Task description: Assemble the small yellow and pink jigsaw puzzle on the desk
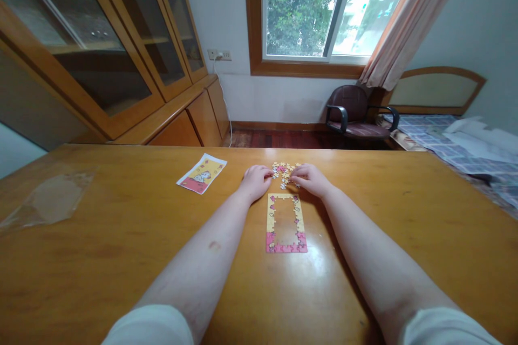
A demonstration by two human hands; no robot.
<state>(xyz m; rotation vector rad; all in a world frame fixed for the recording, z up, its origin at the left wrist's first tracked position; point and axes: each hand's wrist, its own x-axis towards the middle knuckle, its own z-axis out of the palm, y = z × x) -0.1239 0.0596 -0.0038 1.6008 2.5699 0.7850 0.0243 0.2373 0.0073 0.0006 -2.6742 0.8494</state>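
Note:
A pile of loose jigsaw puzzle pieces (280, 170), mostly yellow and white with some pink, lies between my two hands. At the pile's left edge, my left hand (257, 180) has its fingers curled together by the pieces; whatever they pinch is too small to make out. My right hand (311, 179) reaches over the right side of the pile, fingers bent and slightly apart, fingertips at the pieces. Just below the pile is a joined puzzle border (302, 226), yellow above and pink at the bottom, with bare table inside it.
A picture sheet (202, 173) with a white character on yellow and pink lies left of my left hand. A clear plastic bag (54, 198) rests at the far left of the wooden table (141, 215). Beyond the far edge are a chair (351, 113) and cabinets.

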